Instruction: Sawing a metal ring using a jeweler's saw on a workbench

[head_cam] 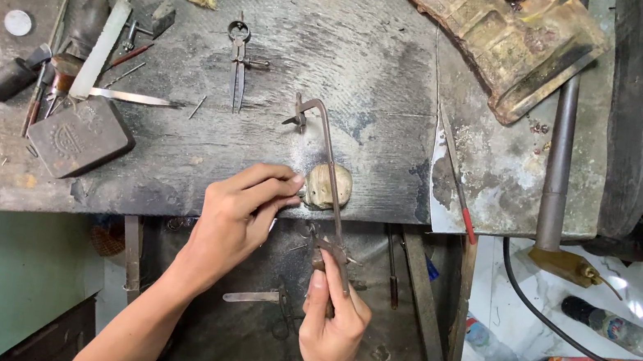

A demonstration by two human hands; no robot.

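1. A jeweller's saw [331, 169] is gripped at its handle by the right hand [332, 318], its frame reaching up over the counter's front edge [169, 206].
2. A small piece, too small to identify, is pinched in the closed fingers of the left hand [238, 215] against a worn bench peg [329, 186].
3. The thin blade could snap if twisted; fingertips just beside it could be nicked.
4. A plastic bottle [617, 327] lies on the floor at right, contents unclear.
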